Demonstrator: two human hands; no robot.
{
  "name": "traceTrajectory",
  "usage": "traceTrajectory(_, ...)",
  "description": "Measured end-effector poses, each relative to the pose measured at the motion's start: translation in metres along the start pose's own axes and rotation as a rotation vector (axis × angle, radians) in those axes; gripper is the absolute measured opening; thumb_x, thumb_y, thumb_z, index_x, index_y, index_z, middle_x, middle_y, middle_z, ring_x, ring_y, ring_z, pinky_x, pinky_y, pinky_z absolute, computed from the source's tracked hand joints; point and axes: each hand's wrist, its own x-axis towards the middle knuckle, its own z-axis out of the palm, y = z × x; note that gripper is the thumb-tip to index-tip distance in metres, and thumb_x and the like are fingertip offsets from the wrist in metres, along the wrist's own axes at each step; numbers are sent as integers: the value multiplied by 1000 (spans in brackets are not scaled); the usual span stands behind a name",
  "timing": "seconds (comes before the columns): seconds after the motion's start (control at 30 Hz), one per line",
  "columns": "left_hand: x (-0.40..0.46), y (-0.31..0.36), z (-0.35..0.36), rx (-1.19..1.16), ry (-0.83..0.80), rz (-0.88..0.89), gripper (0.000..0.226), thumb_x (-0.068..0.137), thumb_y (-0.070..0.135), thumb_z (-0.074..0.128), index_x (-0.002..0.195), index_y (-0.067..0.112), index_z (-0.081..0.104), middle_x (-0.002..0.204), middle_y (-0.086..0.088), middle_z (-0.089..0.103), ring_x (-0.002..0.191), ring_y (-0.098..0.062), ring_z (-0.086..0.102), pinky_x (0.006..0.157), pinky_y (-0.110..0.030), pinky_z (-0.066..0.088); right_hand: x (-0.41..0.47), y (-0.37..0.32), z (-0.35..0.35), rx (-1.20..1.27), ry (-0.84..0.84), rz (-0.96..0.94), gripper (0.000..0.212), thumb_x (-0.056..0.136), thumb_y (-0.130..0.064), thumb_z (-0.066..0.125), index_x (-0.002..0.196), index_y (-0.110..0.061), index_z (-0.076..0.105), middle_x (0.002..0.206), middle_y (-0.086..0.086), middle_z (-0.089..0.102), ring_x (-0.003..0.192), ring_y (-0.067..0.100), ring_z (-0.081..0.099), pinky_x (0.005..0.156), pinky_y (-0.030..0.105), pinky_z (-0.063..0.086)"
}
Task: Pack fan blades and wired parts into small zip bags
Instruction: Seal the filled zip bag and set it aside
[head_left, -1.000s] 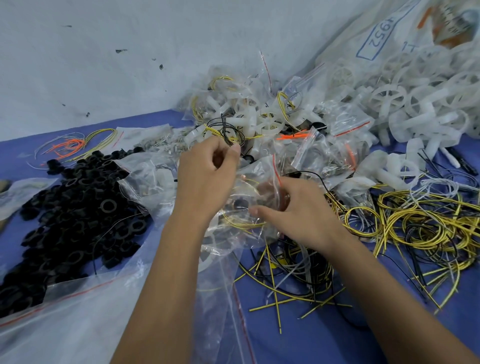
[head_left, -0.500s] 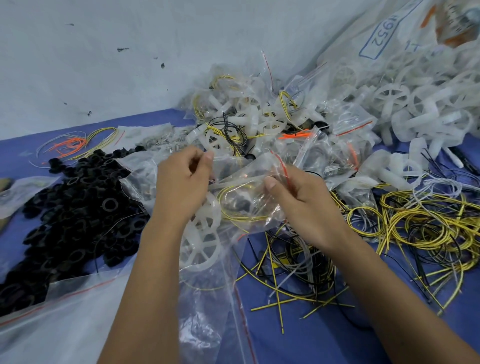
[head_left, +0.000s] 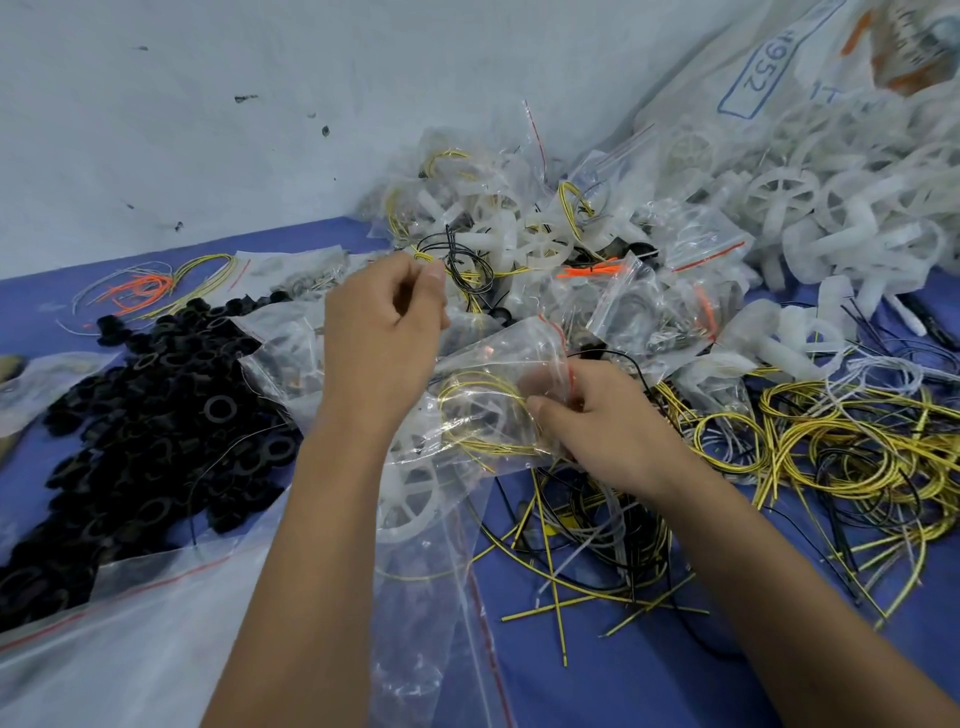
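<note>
Clear plastic: small zip bag is hanging between both hands just above the blue counter, a yellow wire coil showing inside.
Right hand: thumb and fingers are pinching the bag's red-striped mouth.
Left hand: fingers are curling, tips pinching together up top; whether they're gripping film, I cannot tell.
Fan blade: lying under the bag, against the left wrist.
Risk: the springy coil is probably pushing back, so the seal may be missing a stretch or trapping wire.
</note>
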Motion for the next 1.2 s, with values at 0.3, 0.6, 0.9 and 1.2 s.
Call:
traceTrajectory(0.3,-15,30,44,-37,-94,58,39,101,35,53,72,10,60,65,-6,65,62,-27,62,64,-43,53,-3,-10,4,550,91,15,32,111,-18,40,103,-24,70,88,-6,76,85,7,72,74,28,58)
traceTrajectory(0.6,-31,29,70,163,-227,-136,48,98,55,54,70,15,56,65,2,60,62,-14,58,58,-33,41,-3,-19,4,762,5,-10,26,109,-15,45,120,-4,66,111,20,73,100,20,70,87,37,58)
traceTrajectory(0.9,-35,11,75,472,-394,-239,59,97,68,40,70,17,51,71,-2,59,65,-17,54,52,-31,29,1,0,-2,-35,131,-107,36,89,10,52,83,-25,57,76,-11,69,72,-2,68,64,13,52)
traceTrajectory(1.2,-33,6,68,390,-455,-302,59,93,72,44,83,16,56,80,-6,71,72,-26,71,77,-43,58,25,-5,-32,-304,691,-258,14,94,-14,61,103,-13,72,87,1,74,75,18,67,73,38,55)
